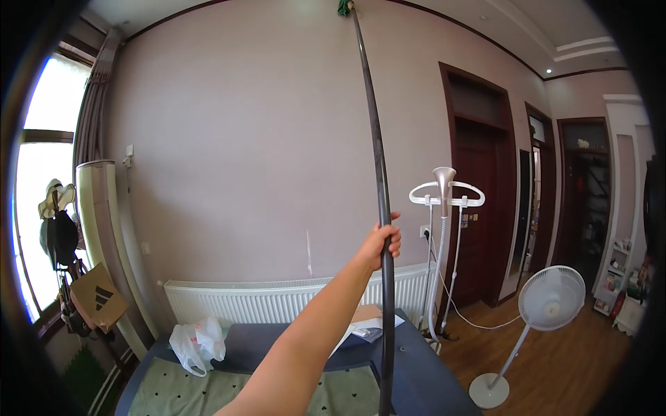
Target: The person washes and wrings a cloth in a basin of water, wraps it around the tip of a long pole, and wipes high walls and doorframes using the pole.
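Gripping: one left hand is clamping one pole
Right hand: out of view, cannot tell
Appliances: one garment steamer, one pedestal fan are standing
Pole: rising before one radiator, looking long, dark grey, mottled, green head showing high up

pole before radiator | bag on bed | fan right of bed

One pole, one fan, one radiator.
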`<state>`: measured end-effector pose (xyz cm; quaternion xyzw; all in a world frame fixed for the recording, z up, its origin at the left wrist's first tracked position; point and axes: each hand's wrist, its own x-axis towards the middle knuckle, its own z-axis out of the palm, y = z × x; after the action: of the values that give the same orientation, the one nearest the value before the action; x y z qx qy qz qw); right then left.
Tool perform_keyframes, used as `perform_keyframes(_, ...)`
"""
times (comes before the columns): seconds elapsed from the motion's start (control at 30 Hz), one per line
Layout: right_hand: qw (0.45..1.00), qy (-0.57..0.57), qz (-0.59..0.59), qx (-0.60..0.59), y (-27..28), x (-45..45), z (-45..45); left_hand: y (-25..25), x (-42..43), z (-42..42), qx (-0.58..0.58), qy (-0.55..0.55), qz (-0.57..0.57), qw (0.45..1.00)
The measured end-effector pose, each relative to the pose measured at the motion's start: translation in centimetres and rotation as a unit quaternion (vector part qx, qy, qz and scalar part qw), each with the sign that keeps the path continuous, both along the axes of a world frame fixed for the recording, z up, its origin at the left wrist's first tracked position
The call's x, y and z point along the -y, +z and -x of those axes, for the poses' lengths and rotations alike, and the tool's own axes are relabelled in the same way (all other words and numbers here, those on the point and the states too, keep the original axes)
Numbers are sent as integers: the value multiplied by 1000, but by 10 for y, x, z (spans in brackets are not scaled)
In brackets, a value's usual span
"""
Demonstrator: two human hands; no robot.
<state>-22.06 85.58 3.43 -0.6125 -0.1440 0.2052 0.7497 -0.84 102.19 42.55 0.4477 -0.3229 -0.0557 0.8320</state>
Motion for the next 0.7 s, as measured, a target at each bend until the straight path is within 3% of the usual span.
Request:
perform_keyframes(0.03,998,-37,-47,0,19,5,1,10,13,2,-12,96,-26,995)
perform_keyframes(0.07,998,-40,-44,-1,33,10,-3,17,26,5,-23,192,-51,980)
perform_keyframes(0.1,992,-118,-2,48,43,13,-7,18,38,9,2,254,-79,964)
perform_keyframes(0.13,975,-193,40,98,54,14,-10,20,46,8,0,253,-79,964)
perform_keyframes(0.17,975,-194,40,98,66,14,-10,26,53,7,23,303,-88,949)
perform_keyframes(0.23,920,-279,91,259,88,14,-4,41,57,11,53,357,-83,929)
perform_keyframes(0.43,981,-141,8,134,122,0,23,50,26,41,46,392,-101,913)
perform_keyframes(0.7,983,-108,75,131,98,-58,30,38,-53,79,28,425,-97,900)
